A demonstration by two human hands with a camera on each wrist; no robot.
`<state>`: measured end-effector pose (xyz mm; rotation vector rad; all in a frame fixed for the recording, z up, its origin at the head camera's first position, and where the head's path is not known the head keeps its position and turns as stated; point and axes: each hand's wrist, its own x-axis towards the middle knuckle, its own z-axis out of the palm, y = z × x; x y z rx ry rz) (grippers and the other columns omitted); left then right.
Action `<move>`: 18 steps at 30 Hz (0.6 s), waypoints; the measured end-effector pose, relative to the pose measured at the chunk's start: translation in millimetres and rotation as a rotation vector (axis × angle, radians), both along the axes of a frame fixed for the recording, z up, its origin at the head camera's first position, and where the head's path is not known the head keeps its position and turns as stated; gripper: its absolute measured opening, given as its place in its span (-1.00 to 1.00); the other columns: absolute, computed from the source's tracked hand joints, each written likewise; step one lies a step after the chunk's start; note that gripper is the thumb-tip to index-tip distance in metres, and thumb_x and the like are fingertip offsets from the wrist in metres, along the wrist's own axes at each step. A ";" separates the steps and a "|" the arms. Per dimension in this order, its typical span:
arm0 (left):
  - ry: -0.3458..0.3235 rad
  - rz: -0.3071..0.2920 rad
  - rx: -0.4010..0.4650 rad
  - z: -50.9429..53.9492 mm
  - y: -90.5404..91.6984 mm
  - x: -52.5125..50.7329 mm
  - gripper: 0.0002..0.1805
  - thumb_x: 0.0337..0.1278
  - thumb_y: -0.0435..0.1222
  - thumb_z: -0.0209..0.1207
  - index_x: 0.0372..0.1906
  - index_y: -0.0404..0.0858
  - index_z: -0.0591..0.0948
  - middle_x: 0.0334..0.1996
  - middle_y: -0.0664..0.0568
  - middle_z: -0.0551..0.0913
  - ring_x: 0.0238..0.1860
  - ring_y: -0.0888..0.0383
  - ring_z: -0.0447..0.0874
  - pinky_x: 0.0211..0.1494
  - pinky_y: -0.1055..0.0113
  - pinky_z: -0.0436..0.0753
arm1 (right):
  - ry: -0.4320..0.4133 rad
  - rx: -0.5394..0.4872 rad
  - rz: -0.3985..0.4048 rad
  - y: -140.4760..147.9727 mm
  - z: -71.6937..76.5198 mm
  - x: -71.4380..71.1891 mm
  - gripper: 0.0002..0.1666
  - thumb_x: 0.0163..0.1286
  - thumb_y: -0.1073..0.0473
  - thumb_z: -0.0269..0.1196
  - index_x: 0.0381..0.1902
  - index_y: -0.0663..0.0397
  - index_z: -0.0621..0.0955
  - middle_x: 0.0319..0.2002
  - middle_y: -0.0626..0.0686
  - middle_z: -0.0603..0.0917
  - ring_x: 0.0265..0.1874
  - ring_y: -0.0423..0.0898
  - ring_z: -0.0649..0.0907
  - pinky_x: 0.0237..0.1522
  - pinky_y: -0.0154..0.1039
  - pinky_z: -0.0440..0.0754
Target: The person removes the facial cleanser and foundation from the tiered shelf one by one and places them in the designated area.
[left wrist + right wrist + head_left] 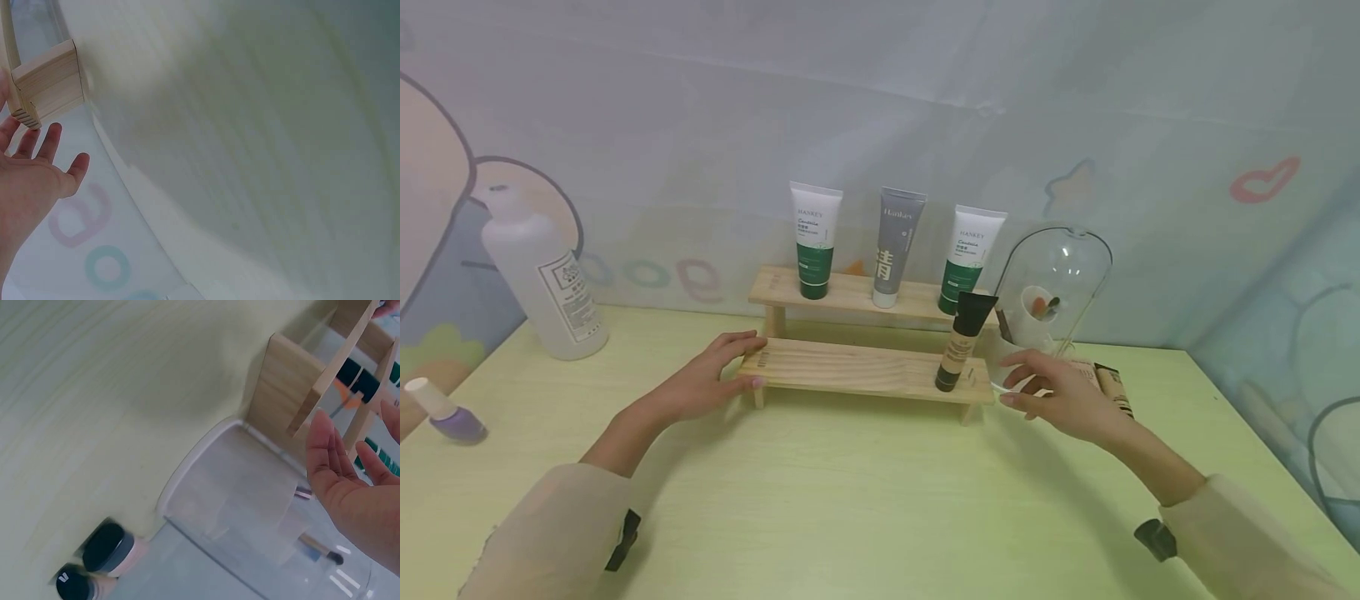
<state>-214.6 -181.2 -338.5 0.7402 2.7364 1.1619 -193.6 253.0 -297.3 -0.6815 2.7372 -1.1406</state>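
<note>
Head cam alone catches the purple polish bottle (458,423), btw, with left hand (707,385) touching the wooden rack (850,367), fingers relaxed, and right hand (1067,398) nearby, loose and empty.

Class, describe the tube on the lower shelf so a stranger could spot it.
Find the two-tiered pale wooden stand near the back of the yellowish table. Near the right end of its lower tier stands a slim tan tube with black ends. Unlike the grey tube and two white-and-green tubes above, it is the only tube on its tier.
</note>
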 end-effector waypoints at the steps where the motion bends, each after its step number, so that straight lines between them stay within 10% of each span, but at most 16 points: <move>1: 0.001 0.000 0.000 0.0 0.0 0.0 -0.33 0.26 -0.16 0.06 0.33 -0.42 0.16 0.32 -0.32 -0.02 0.30 -0.32 -0.05 0.17 -0.27 0.08 | 0.000 -0.002 0.006 -3.0 0.0 0.0 -0.52 0.22 0.27 0.25 0.07 0.33 0.41 -0.20 0.20 0.55 -0.31 0.02 0.61 -0.38 -0.26 0.61; 18: 0.004 0.009 -0.003 0.5 0.7 -0.1 -0.33 0.24 -0.16 0.08 0.32 -0.42 0.17 0.32 -0.32 0.00 0.30 -0.33 -0.04 0.18 -0.27 0.07 | 0.034 -0.120 -0.029 -37.0 -5.1 -5.1 -0.59 0.25 0.32 0.22 0.03 0.35 0.42 -0.22 0.20 0.56 -0.30 0.01 0.61 -0.35 -0.24 0.61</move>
